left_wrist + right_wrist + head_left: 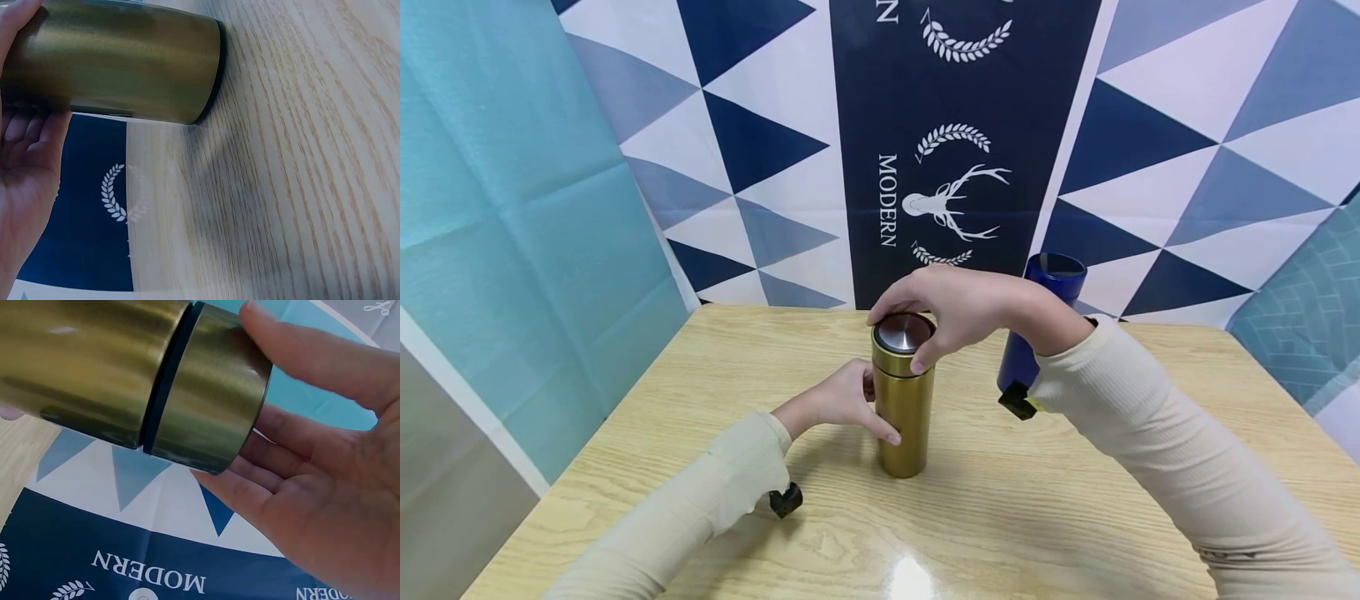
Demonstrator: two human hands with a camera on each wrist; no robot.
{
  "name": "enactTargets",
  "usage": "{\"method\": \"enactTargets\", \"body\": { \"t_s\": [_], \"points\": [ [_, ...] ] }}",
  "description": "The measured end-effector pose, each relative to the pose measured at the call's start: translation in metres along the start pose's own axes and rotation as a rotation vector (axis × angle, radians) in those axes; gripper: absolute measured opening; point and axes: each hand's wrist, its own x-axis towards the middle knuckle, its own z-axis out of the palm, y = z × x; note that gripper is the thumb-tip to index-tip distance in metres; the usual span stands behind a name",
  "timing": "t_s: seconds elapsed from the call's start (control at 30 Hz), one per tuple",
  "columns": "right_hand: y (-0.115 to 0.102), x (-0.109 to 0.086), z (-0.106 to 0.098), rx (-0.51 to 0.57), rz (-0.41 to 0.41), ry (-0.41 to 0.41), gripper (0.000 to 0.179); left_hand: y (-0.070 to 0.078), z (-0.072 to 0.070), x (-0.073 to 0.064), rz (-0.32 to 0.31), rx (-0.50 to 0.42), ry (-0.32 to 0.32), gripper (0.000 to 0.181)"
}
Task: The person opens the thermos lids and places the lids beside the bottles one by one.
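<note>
A gold thermos (pixel 906 425) stands upright on the wooden table, with a silver disc on top of its gold lid (pixel 895 363). My left hand (pixel 848 395) holds the body from the left, thumb across the front and the other fingers passing behind it. From above, my right hand (pixel 958 304) grips the lid, thumb on the near side and fingers on the far side. A dark ring (pixel 167 378) runs between lid and body in the right wrist view. The thermos's black base edge (pixel 215 75) meets the table in the left wrist view.
Behind my right forearm stands a blue bottle (pixel 1019 358), partly hidden by the wrist and sleeve. A patterned cloth (pixel 955 100) hangs at the table's back edge. Light blue cloth (pixel 512 192) hangs along the left side.
</note>
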Motion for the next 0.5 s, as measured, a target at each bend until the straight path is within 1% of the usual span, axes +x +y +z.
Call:
{"method": "enactTargets", "body": {
  "t_s": [0.1,0.23,0.33,0.43,0.5],
  "points": [
    [0.0014,0.0014,-0.0008,0.035,0.007,-0.011,0.056,0.0003,-0.0006,0.0,-0.001,-0.003,0.001,0.059],
    [0.0002,0.0001,-0.0005,0.046,0.021,0.004,0.066,0.0008,-0.0002,-0.0002,0.0,0.004,0.002,0.059],
    [-0.002,-0.0025,0.0013,0.008,0.048,0.05,0.071,0.0016,0.0002,-0.0006,0.002,0.012,0.005,0.059],
    [-0.0044,-0.0043,0.0039,-0.026,0.092,0.108,0.069,0.0027,0.0004,-0.0009,-0.004,0.015,0.012,0.059],
    [-0.0069,-0.0046,0.0059,-0.024,0.133,0.138,0.067,0.0033,0.0004,-0.0013,-0.008,0.014,0.015,0.058]
  ]
}}
